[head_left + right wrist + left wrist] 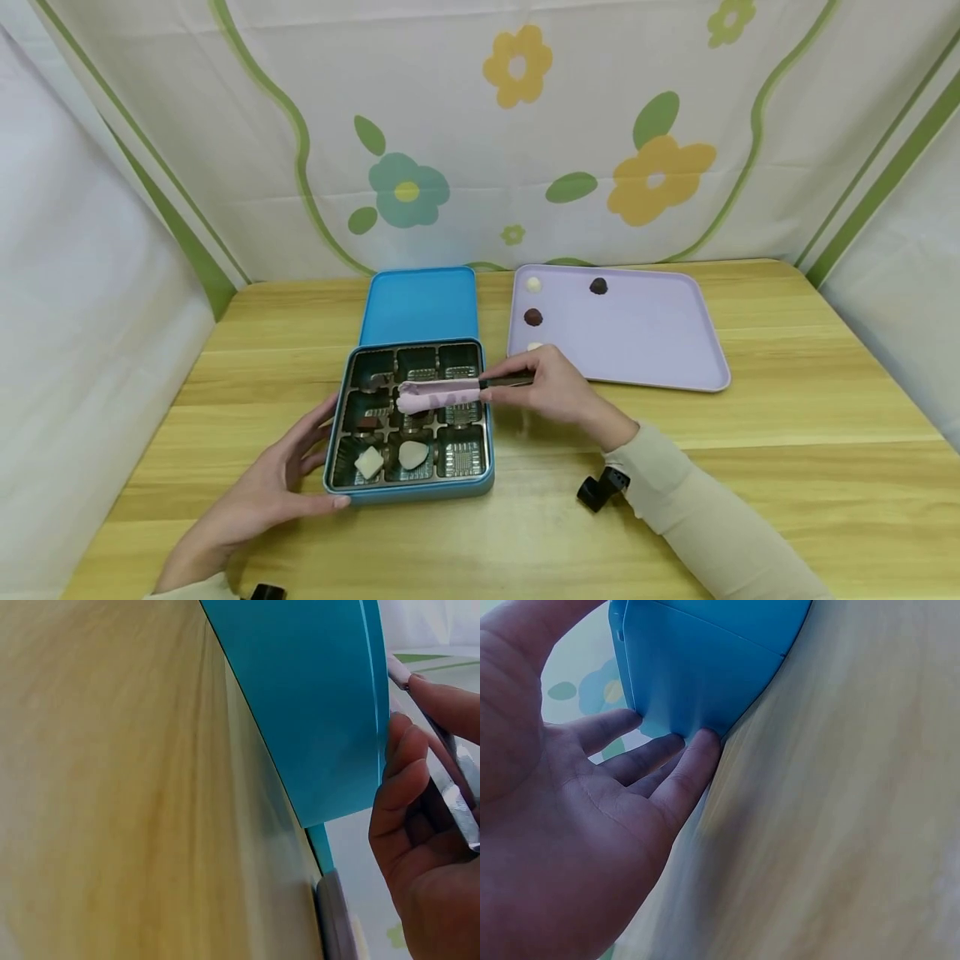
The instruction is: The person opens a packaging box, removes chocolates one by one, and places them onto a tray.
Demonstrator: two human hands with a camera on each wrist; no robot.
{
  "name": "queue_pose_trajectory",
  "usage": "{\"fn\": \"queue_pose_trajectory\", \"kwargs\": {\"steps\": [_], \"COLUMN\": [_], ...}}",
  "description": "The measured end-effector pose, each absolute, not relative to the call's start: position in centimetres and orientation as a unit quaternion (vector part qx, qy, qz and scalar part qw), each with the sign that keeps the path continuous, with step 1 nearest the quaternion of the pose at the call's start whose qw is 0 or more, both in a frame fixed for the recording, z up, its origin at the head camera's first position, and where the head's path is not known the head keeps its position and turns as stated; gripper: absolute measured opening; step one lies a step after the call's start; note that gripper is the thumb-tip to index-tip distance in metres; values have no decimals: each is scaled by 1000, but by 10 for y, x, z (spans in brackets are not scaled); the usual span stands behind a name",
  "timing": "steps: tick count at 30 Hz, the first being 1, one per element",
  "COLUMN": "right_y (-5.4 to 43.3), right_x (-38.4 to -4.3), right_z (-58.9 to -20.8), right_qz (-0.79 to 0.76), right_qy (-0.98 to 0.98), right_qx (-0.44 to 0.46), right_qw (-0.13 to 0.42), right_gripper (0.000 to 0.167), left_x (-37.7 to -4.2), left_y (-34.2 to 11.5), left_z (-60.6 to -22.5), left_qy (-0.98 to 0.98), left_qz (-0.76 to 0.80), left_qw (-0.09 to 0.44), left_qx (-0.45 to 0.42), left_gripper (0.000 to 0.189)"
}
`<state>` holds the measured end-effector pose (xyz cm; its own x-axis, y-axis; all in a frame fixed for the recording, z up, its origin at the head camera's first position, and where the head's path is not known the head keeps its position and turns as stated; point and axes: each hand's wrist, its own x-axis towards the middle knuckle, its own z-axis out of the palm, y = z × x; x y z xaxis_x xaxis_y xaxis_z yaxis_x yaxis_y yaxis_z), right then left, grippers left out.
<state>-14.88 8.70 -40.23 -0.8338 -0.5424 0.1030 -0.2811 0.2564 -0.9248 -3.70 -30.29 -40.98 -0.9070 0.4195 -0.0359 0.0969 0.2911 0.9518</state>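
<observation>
My right hand [558,392] pinches a pair of tongs [442,394] with pale pink tips and a dark metal handle. Its tips reach over the middle of a blue tin [420,493], where a dark piece beneath them is mostly hidden. The tin's divided insert holds a square white chocolate [368,462], a rounded white chocolate [413,454] and a brown chocolate [368,423]. At the tin's front left corner rests my left hand [266,479], its extended fingers touching the side wall [697,667] and the thumb along the front.
Behind the tin lies its blue lid [423,304]. A lilac tray [637,333] at the back right carries several chocolates, among them a dark one [598,286] and a brown one [533,317]. A flowered cloth [465,100] hangs behind the wooden table [810,433].
</observation>
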Motion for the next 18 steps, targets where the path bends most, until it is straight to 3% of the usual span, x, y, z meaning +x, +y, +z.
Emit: {"fn": "queue_pose_trajectory", "kwargs": {"steps": [7, 18], "right_y": [91, 115], "right_x": [-147, -132], "right_z": [-408, -417], "right_qz": [-563, -609], "right_qy": [778, 768], "right_qx": [-255, -169], "right_qw": [111, 105], "right_gripper": [20, 24], "left_x": [-38, -36], "left_y": [-302, -304], "left_z": [-411, -409], "left_qy": [787, 787], "left_qz": [577, 579], "left_qw": [148, 146], "left_qx": [160, 158], "left_gripper": [113, 114]}}
